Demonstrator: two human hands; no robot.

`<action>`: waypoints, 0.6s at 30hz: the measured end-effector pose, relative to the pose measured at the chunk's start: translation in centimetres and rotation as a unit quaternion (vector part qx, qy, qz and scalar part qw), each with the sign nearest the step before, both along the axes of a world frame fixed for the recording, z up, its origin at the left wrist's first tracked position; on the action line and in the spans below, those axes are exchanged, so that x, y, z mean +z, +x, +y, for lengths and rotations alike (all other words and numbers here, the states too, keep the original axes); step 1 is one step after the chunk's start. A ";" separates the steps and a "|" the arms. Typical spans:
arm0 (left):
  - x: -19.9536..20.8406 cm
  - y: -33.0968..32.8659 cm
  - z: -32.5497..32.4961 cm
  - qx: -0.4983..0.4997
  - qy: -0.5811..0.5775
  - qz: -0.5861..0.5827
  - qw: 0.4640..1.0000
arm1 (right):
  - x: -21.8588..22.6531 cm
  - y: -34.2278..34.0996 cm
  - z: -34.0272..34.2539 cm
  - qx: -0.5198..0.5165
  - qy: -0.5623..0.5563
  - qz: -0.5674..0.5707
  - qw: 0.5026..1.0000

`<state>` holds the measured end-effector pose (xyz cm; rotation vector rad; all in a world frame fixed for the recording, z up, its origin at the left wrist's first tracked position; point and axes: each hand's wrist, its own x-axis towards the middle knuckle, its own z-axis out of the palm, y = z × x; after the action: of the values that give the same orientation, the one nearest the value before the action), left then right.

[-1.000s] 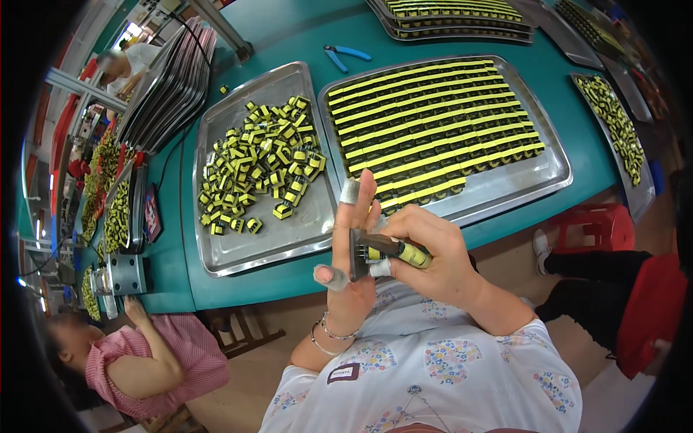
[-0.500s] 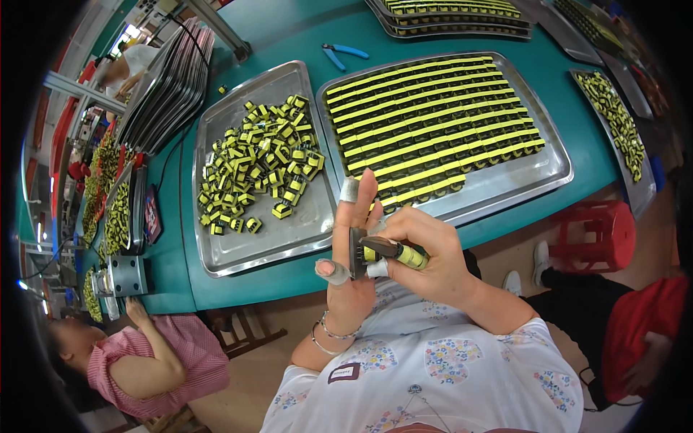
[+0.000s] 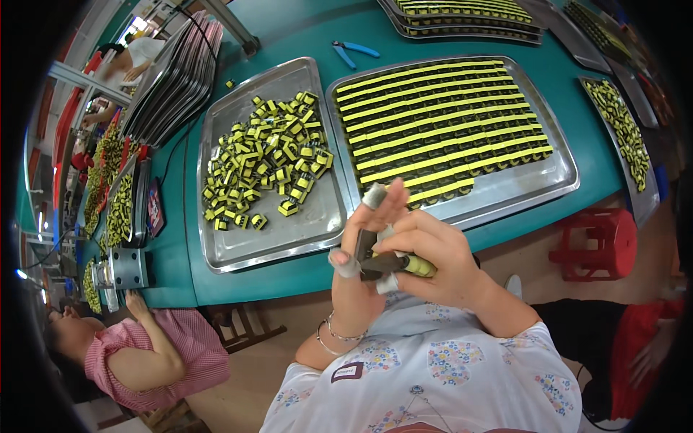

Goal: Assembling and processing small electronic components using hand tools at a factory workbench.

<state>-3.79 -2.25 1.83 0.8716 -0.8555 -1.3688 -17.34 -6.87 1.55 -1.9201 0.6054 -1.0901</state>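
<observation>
Dark tool with yellow-green grip (image 3: 420, 266): between the two hands, in front of the table's near edge. Right hand (image 3: 449, 260) clamped on the grip, fingers curled round it. Left hand (image 3: 357, 294) upright, thumb and raised finger apart, tips wrapped; dark flat block (image 3: 365, 247) against it, beside the tool's dark end. Cannot tell whether the left's other fingers grip the block. Beyond: left tray (image 3: 307, 234) with heaped yellow-black components (image 3: 266, 155); right tray (image 3: 538, 182) with neat rows of them.
</observation>
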 end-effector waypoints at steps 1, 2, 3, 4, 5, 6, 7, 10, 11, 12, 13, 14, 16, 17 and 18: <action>0.1 0.2 0.0 0.003 -0.001 -0.002 1.000 | 0.1 0.0 -0.1 0.001 -0.040 0.004 0.999; 0.2 0.3 0.1 -0.012 0.013 0.057 0.998 | 0.2 0.0 -0.2 0.001 -0.081 0.007 0.997; 0.2 0.4 0.1 -0.027 0.026 0.117 0.992 | -0.2 -0.2 -0.3 0.005 -0.081 0.007 0.997; 0.0 0.7 0.2 -0.057 0.006 0.138 0.989 | -0.7 -0.4 -0.5 0.000 -0.136 0.019 0.991; 0.0 1.0 0.2 -0.054 0.006 0.138 0.989 | -1.0 -0.4 -0.5 -0.004 -0.190 0.032 0.981; 0.0 1.2 0.3 -0.089 0.022 0.095 0.991 | -0.9 -0.3 -0.5 -0.010 -0.201 0.024 0.979; -0.1 1.3 0.4 -0.125 0.039 0.051 0.990 | -1.0 -0.4 -0.5 -0.008 -0.201 0.024 0.979; -2.0 1.8 0.9 -0.108 -0.002 -0.008 0.994 | -2.1 -0.6 -0.2 0.019 -0.233 -0.007 0.972; -2.2 1.9 1.2 -0.114 -0.013 -0.028 0.993 | -2.1 -0.6 -0.1 0.017 -0.235 -0.007 0.972; -2.1 1.1 1.1 -0.068 -0.030 -0.038 0.997 | -2.1 -0.5 0.0 0.009 -0.246 -0.015 0.969; -2.3 1.0 0.9 -0.073 -0.029 -0.032 0.996 | -2.1 -0.5 0.1 -0.001 -0.258 -0.022 0.966; -2.5 0.9 0.7 -0.048 -0.049 -0.052 0.996 | -1.9 -0.6 0.2 -0.008 -0.257 -0.011 0.966; -2.1 1.9 0.2 -0.002 -0.057 -0.176 0.983 | -1.2 -1.4 0.6 -0.025 -0.240 -0.003 0.970; -1.6 1.8 0.3 0.067 -0.040 -0.171 0.982 | -0.8 -2.0 0.8 -0.037 -0.222 0.000 0.974; -1.2 1.8 -0.1 0.132 -0.043 -0.203 0.969 | -0.4 -2.8 0.5 -0.061 -0.221 0.009 0.973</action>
<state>-1.94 -2.34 0.63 1.1748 -1.0568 -0.9273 -20.11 -6.41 1.12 -2.2973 0.5256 -1.3760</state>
